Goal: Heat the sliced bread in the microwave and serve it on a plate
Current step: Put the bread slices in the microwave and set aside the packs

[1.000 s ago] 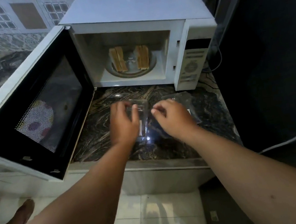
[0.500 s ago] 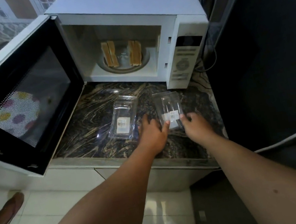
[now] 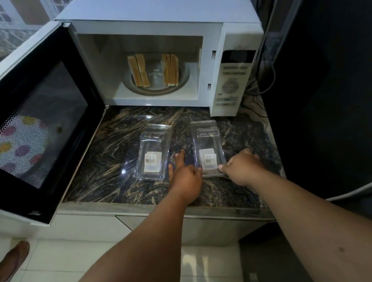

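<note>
Your hands have slid nearer since before. Microwave (image 3: 162, 23) stands open, bread (image 3: 155, 71) on its turntable. On the bench (image 3: 110, 157), your left hand (image 3: 185, 177) lies spread between two trays; right hand (image 3: 239, 166) pinches the right tray (image 3: 207, 145).

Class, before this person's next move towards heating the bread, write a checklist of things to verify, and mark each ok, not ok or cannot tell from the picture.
1. Bread slices on the turntable inside the microwave: ok, two pairs standing on edge.
2. Microwave door shut for heating: not ok, it stands wide open.
3. Both hands free: not ok, the right hand pinches the right clear container; the left hand rests on the counter between the two containers.
4. Left clear container clear of the door's swing: cannot tell.
5. Plate ready for serving: cannot tell, none in view.
6. Timer set on the control panel: cannot tell.
</note>
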